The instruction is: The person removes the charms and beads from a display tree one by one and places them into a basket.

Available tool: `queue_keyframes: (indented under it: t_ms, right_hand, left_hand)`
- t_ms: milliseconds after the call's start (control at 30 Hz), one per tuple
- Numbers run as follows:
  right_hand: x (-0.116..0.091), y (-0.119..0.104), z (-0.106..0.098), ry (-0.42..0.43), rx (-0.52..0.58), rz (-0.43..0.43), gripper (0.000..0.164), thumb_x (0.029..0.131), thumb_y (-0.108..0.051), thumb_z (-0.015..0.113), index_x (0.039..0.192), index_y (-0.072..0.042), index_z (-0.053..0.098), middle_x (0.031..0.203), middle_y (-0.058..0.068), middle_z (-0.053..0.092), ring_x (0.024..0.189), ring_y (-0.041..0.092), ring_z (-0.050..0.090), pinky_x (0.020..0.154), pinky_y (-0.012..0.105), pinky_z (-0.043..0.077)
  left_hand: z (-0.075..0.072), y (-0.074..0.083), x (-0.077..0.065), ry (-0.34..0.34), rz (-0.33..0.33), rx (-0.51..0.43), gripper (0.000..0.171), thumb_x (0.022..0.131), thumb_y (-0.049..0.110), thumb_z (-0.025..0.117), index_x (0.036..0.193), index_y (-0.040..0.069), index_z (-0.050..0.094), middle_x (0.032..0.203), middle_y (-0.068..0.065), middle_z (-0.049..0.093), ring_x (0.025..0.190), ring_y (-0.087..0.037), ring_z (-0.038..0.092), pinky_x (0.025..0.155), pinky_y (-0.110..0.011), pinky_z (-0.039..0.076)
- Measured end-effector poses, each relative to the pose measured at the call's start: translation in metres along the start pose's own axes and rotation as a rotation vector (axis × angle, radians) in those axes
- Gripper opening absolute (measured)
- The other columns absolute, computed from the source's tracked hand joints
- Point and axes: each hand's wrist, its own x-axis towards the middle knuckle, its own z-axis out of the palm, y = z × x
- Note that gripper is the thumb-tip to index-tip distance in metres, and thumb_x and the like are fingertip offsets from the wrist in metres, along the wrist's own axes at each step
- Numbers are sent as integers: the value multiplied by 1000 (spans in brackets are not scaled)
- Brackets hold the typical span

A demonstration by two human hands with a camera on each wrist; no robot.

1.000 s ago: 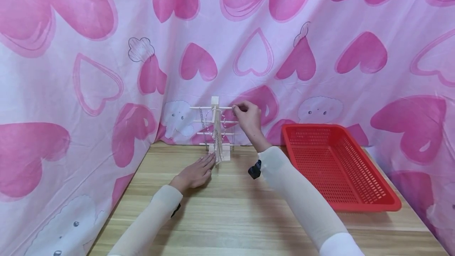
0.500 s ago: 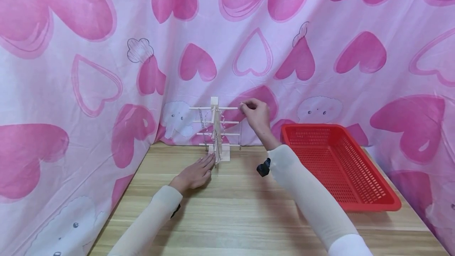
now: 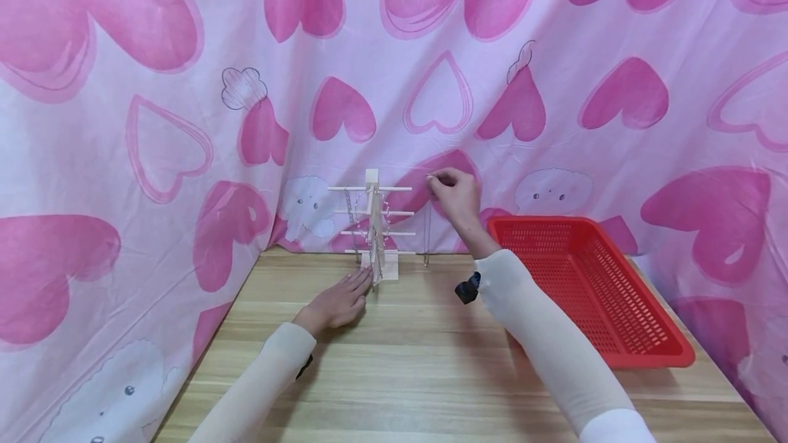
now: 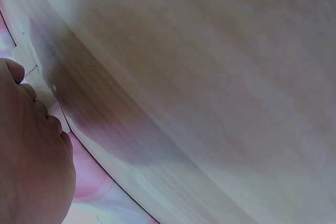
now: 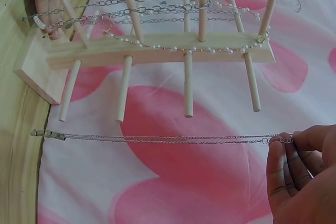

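Between thumb and fingertips my right hand pinches a thin silver necklace. Its chain hangs straight down in the head view, with a small metal pendant at the lower end. The necklace is apart from the wooden jewelry stand, just right of its pegs. Other chains and a pearl-beaded necklace hang on the stand's left pegs and around its post. My left hand lies with straight fingers, fingertips at the stand's base.
To the right, a red plastic basket with perforated walls stands on the wood-grain table. A pink heart-patterned curtain hangs behind and along both sides. A small black camera sits on my right wrist.
My right hand has moved right, off the end of the top peg, taking the silver necklace off the stand with it. My left hand has stayed at the base.
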Motion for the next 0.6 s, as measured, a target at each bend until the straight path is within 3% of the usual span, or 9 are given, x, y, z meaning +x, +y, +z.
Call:
queue_keyframes:
  t_ms: [233, 467, 600]
  right_hand:
    - [3, -1, -14, 1, -27, 3, 20, 100, -17, 72, 109, -2, 82, 101, 18, 79, 79, 16, 73, 75, 23, 65]
    - [8, -5, -32, -8, -64, -27, 22, 102, -20, 71, 112, -4, 81, 101, 16, 78, 82, 15, 71, 76, 20, 61]
    - [9, -7, -43, -11, -84, -48, 22, 102, -21, 70, 112, -5, 82, 100, 15, 78, 83, 16, 71, 72, 17, 59]
  left_hand:
    - [3, 0, 0, -16, -12, 21, 61, 115, 27, 24, 170, 3, 16, 180, -13, 9, 168, -31, 10, 137, -46, 15]
    - [-1, 2, 0, 4, 9, -23, 61, 112, 22, 29, 168, -3, 22, 179, -18, 15, 166, -38, 16, 136, -53, 20]
    - [1, 0, 0, 5, 9, -23, 62, 112, 25, 26, 169, -1, 20, 180, -16, 12, 167, -36, 13, 136, -52, 18]
